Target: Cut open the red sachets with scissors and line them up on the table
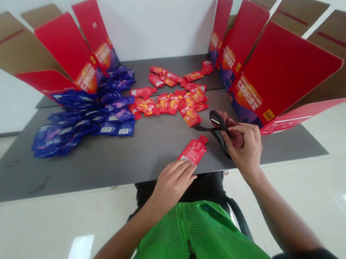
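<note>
My left hand (174, 182) lies at the table's front edge, fingers stretched out and resting on the lower end of a red spouted pouch (194, 151). White print and a barcode show on that pouch, and its cap end points away to the right. To the right, my right hand (247, 144) is closed around a black strap-like item (218, 130) with a glossy part; its exact kind is unclear. Part of this item hangs down to the tabletop. Just beyond it lies a red and orange pouch (190, 115), at the near end of a loose group of similar pouches (159, 103).
A heap of blue-purple pouches (70, 123) spreads over the left of the grey table (158, 136). Red cartons (61, 46) with raised flaps stand behind it. More open red cartons (276, 73) line the right side. A white wall (158, 23) closes the back.
</note>
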Motion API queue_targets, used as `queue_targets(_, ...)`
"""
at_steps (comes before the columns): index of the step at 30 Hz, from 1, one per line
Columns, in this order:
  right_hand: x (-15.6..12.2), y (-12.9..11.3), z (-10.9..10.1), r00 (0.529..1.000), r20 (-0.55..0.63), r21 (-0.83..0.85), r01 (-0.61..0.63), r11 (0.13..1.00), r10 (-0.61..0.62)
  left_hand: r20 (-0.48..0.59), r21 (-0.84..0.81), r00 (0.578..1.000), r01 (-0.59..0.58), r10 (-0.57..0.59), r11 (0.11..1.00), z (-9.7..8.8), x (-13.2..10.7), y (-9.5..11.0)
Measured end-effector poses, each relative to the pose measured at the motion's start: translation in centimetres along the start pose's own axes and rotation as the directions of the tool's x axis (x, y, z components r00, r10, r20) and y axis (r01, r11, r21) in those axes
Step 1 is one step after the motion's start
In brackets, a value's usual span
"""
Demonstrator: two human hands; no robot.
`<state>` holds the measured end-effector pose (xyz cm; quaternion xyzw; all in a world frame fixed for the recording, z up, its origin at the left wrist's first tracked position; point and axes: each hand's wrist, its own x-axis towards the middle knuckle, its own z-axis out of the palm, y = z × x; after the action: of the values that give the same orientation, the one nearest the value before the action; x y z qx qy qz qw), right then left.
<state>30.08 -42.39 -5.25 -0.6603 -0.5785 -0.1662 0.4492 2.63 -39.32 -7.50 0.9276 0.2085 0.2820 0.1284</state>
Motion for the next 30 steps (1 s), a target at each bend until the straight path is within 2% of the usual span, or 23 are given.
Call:
queue_targets(3,-1.4,0.6,-1.1,0.994,-0.051,-0.028,-0.100,0.995,0.099,0.031,0.109,0.997,0.065,-0.068,0.992,1.2,0.8,0.3)
queue_targets(6,-2.4,1.3,-1.6,0.981,-0.058,-0.047,-0.188,0.981,0.185,0.091,0.193,0.992,0.067,-0.086,0.979,2.1,0.9,0.4)
queue_targets(11,-3.3,2.1,-1.6,0.953,-0.070,-0.024,-0.296,0.955,0.293,0.133,0.172,0.988,0.053,-0.077,0.984,1.2,0.1,0.4)
queue_targets(13,-3.4,2.2,-1.5,0.946,-0.067,-0.010,-0.319,0.948,0.317,0.113,0.124,0.992,0.043,-0.057,0.991,0.6,-0.1,0.5)
queue_targets(16,-3.4,2.3,-1.3,0.940,-0.066,0.005,-0.335,0.942,0.334,-0.062,0.023,0.995,0.084,-0.083,0.996,0.0,-0.2,0.5)
queue_targets(17,-3.4,2.3,-1.3,0.940,-0.066,0.009,-0.336,0.942,0.336,-0.140,-0.015,0.982,0.123,-0.123,0.992,-0.1,-0.1,0.4)
queue_targets(19,-3.5,2.4,-1.3,0.939,-0.063,0.015,-0.337,0.941,0.338,-0.247,-0.118,0.927,0.260,-0.282,0.958,-0.1,0.1,0.0)
queue_targets(21,-3.6,2.5,-1.3,0.940,-0.057,0.017,-0.337,0.942,0.337,-0.244,-0.239,0.854,0.406,-0.459,0.882,-0.1,0.3,-0.6)
queue_targets(23,-3.7,2.6,-1.4,0.941,-0.052,0.020,-0.334,0.942,0.335,-0.202,-0.298,0.802,0.497,-0.562,0.815,-0.1,0.7,-1.3)
queue_targets(26,-3.7,2.8,-1.3,0.941,-0.038,0.026,-0.336,0.941,0.337,-0.169,-0.161,0.805,0.546,-0.568,0.822,-0.2,1.0,-2.1)
queue_targets(30,-3.8,2.8,-1.2,0.941,-0.041,0.020,-0.336,0.942,0.337,-0.068,0.143,0.856,0.517,-0.512,0.844,-0.3,1.0,-2.4)
